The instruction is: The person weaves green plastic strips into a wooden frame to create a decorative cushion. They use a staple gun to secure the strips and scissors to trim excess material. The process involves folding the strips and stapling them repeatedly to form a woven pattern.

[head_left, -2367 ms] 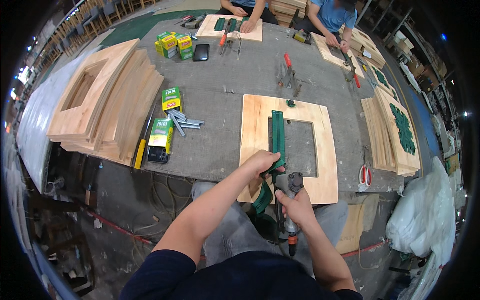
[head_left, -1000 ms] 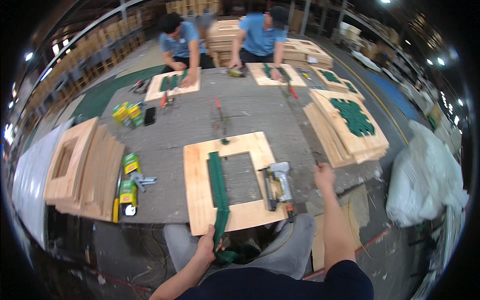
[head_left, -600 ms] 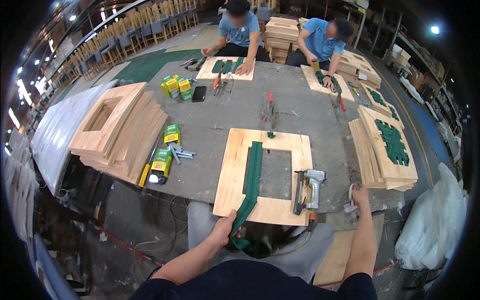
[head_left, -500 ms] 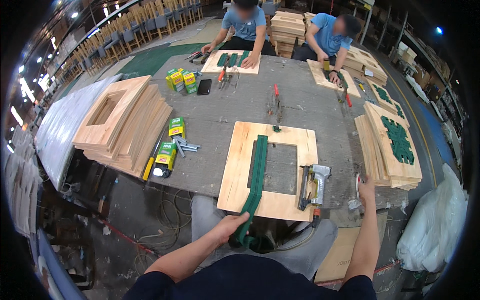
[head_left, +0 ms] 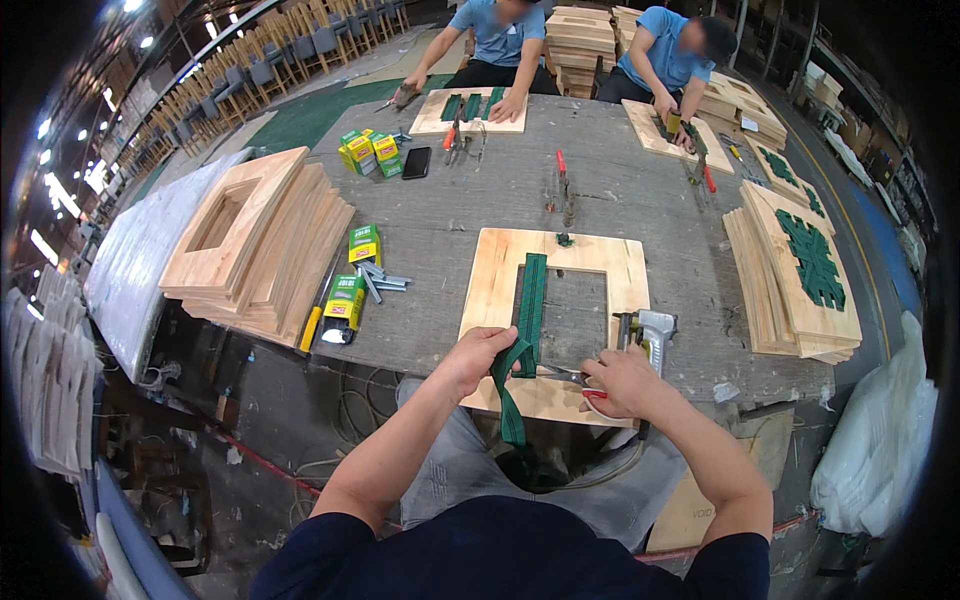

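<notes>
A pale wooden frame (head_left: pixel 626 270) with a square opening lies at the table's front edge. A length of green webbing strap (head_left: pixel 533 300) runs down over the opening. My left hand (head_left: pixel 475 362) is closed on the strap, and its loose end hangs below the hand over my lap. My right hand (head_left: pixel 625 384) grips red-handled scissors (head_left: pixel 594 398), with the blades pointing left toward the strap; whether they touch it I cannot tell. Beside that hand, a silver staple gun (head_left: pixel 657 335) rests on the frame's right side. A small bunched green piece (head_left: pixel 564 240) sits on the frame's far rail.
Wooden frames are stacked at left (head_left: pixel 235 220) and right (head_left: pixel 755 280), the right stack topped with cut green straps (head_left: pixel 810 258). Staple boxes (head_left: pixel 345 297), loose staple strips (head_left: pixel 375 280) and a phone (head_left: pixel 416 163) lie on the table (head_left: pixel 420 220). Two co-workers (head_left: pixel 500 45) (head_left: pixel 660 60) work across it.
My right hand has come from the right table edge to the frame, bringing the scissors. My left hand has moved up the strap, lifting and bending it.
</notes>
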A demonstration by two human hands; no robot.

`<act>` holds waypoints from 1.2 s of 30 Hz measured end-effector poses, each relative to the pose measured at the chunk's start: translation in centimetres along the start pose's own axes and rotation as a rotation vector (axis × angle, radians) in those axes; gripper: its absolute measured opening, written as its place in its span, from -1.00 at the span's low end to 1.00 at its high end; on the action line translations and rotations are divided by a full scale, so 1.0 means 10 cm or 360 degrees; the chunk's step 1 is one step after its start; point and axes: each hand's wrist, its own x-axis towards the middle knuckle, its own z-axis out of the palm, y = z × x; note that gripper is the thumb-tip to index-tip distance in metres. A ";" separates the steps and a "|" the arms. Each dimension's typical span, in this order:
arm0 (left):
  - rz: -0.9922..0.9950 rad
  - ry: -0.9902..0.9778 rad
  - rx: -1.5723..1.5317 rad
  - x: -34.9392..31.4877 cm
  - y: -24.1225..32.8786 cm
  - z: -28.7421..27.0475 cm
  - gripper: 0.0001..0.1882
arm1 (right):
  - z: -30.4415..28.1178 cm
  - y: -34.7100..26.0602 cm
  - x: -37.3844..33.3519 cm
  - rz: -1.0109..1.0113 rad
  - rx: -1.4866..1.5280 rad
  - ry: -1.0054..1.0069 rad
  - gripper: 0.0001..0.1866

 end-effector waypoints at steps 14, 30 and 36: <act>0.0003 0.0008 0.0054 -0.06 0.01 -0.04 -0.66 | 0.27 0.10 0.34 -0.0274 0.0127 -0.0037 -0.51; 0.0241 0.0021 -0.0039 -0.68 0.06 -0.13 -0.66 | 0.34 0.59 -0.46 0.1359 0.0632 0.1151 -0.57; 0.0195 -0.0145 -0.0185 -0.73 -0.16 0.07 -0.67 | 0.78 1.44 -1.10 0.1587 0.0177 0.1144 -0.62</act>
